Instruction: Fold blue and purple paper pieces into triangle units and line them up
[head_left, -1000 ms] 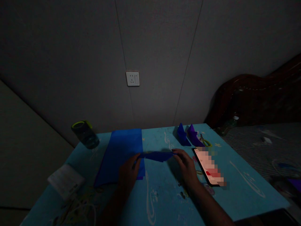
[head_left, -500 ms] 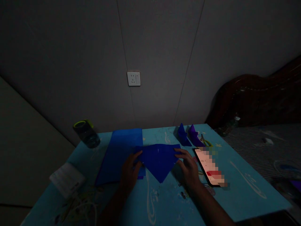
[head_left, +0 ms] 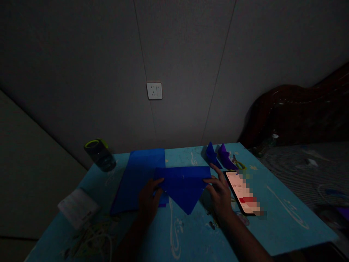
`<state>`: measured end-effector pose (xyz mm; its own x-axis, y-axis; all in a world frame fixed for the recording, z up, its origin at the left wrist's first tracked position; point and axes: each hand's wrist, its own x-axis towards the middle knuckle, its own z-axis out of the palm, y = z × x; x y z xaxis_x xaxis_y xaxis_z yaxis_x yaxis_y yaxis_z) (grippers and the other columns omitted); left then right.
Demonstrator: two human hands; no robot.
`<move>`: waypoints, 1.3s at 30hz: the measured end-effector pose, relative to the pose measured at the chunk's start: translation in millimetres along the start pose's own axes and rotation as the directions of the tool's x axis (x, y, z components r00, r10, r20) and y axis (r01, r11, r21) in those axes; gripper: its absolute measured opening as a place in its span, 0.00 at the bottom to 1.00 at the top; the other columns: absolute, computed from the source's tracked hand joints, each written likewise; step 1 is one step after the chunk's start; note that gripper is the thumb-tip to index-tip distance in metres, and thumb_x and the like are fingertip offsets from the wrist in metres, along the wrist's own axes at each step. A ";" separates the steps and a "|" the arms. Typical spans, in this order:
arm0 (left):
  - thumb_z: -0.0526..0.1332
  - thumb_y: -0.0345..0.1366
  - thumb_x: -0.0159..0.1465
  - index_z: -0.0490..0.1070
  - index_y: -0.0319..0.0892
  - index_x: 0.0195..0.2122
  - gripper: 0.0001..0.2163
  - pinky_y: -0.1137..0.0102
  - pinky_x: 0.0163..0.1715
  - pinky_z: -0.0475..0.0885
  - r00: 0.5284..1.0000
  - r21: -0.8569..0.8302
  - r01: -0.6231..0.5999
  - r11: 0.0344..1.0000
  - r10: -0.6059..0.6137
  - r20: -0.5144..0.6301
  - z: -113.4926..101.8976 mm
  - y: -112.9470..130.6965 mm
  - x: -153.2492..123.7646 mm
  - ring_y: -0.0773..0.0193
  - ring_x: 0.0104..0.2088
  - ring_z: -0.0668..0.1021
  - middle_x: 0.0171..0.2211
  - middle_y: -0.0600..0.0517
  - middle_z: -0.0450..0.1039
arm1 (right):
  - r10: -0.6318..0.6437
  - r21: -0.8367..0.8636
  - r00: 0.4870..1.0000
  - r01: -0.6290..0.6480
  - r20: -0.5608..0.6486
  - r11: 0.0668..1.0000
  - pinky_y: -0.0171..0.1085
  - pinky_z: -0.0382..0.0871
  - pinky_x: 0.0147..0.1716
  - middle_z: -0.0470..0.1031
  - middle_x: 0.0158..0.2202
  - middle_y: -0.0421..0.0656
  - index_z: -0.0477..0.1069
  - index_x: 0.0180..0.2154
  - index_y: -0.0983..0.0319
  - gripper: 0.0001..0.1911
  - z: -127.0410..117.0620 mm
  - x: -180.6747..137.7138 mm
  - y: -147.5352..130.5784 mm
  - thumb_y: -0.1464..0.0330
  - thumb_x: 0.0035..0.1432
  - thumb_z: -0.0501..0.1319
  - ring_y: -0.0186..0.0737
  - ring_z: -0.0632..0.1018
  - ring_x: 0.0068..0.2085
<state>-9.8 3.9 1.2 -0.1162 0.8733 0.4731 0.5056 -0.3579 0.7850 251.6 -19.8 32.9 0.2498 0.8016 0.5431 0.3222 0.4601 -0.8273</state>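
Observation:
A folded sheet of blue paper (head_left: 185,187) is held between my two hands, its long straight edge away from me and its point toward me. My left hand (head_left: 148,198) pinches its left side, thumb below and fingers above. On the right side, my right hand (head_left: 219,193) grips the paper between thumb and fingers, with the index finger raised off toward the top right corner. Under the left part of the folded paper lies a stack of blue paper sheets (head_left: 141,163). Two folded paper boats, one blue (head_left: 212,156) and one purple (head_left: 224,157), stand at the back right.
Right of my hand lies a lit phone (head_left: 237,185), with yellow-handled scissors (head_left: 240,165) behind it. A dark bottle with a lime rim (head_left: 100,155) stands back left. A white box with a cable (head_left: 79,207) sits front left on the patterned blue tablecloth (head_left: 201,240).
The far edge of the paper has gone from bowed to straight, and its point has shifted slightly right and toward me. My right index finger has lifted off the paper.

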 end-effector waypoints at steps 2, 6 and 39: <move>0.58 0.36 0.59 0.79 0.49 0.41 0.12 0.58 0.45 0.76 1.000 -0.026 -0.001 1.000 0.002 0.017 0.2 -2.3 -1.1 0.56 0.41 0.81 0.40 0.49 0.80 | 0.018 0.027 1.000 -0.018 -0.007 0.999 0.42 0.72 0.39 0.64 0.63 0.45 0.77 0.29 0.57 0.04 0.5 0.8 -1.7 0.70 0.55 0.65 0.43 0.79 0.41; 0.59 0.36 0.58 0.79 0.49 0.40 0.11 0.60 0.41 0.77 1.000 -0.070 0.013 0.997 -0.012 0.017 0.2 -2.9 -1.2 0.58 0.37 0.81 0.40 0.49 0.79 | 0.054 0.077 0.999 -0.054 -0.002 0.996 0.43 0.72 0.39 0.68 0.60 0.46 0.77 0.28 0.57 0.04 0.1 0.8 2.2 0.69 0.54 0.65 0.44 0.79 0.41; 0.61 0.41 0.61 0.77 0.43 0.36 0.09 0.58 0.45 0.76 0.972 -0.270 0.230 0.935 -0.208 0.105 3.1 22.2 8.7 0.59 0.31 0.81 0.22 0.54 0.77 | 0.329 0.046 0.943 -0.331 0.048 0.943 0.39 0.67 0.34 0.74 0.31 0.41 0.82 0.36 0.58 0.10 -0.9 3.2 4.2 0.61 0.52 0.67 0.41 0.74 0.34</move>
<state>3.0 4.5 21.4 -0.1283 0.9586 0.2544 0.2156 -0.2234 0.9506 254.6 -15.7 31.3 0.2981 0.9255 0.2335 0.1794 0.1859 -0.9660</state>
